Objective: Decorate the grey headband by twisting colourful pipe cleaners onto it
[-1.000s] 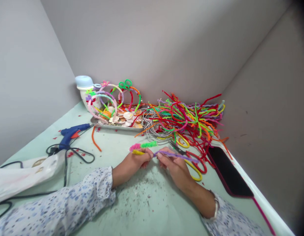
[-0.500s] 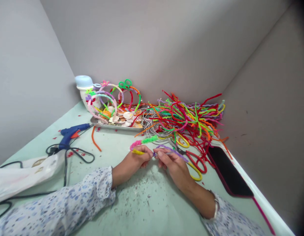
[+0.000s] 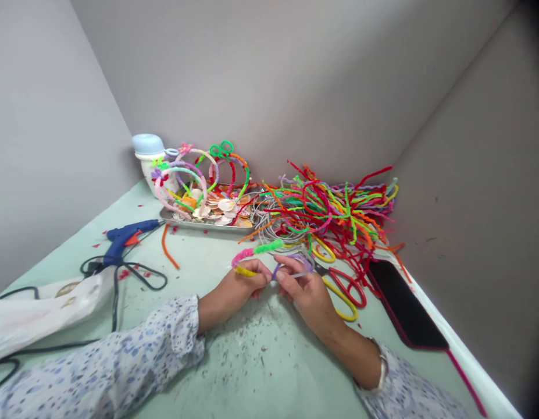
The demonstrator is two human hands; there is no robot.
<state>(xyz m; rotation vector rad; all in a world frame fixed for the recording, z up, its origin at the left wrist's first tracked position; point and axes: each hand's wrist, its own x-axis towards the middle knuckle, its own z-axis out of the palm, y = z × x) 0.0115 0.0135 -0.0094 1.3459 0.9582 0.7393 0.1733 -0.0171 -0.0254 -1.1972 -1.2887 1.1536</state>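
Note:
Between the fingertips of my left hand (image 3: 243, 284) is a partly wrapped headband (image 3: 243, 255), with pink, green and yellow fuzzy sections. Just right of those fingertips, a purple pipe cleaner (image 3: 300, 261) is pinched in my right hand (image 3: 310, 297) and bends round beside its fingers. Its near end meets the band, where purple shows between both hands. My fingers partly hide that spot. Beyond my right hand lie scissors with red handles (image 3: 348, 289) and another pair with yellow handles (image 3: 345, 305).
A metal tray (image 3: 208, 224) of shells holds several finished headbands (image 3: 247, 174), beside a white bottle (image 3: 149, 160). Pipe cleaners (image 3: 334, 203) are heaped at the back right. A blue glue gun (image 3: 125, 235) with its cord lies left, a dark phone-like slab (image 3: 409, 305) right.
The purple pipe cleaner, stretched rightward past my right hand before, is now curled in closer around its fingers. My right fingers have shifted slightly; my left hand stays nearly still.

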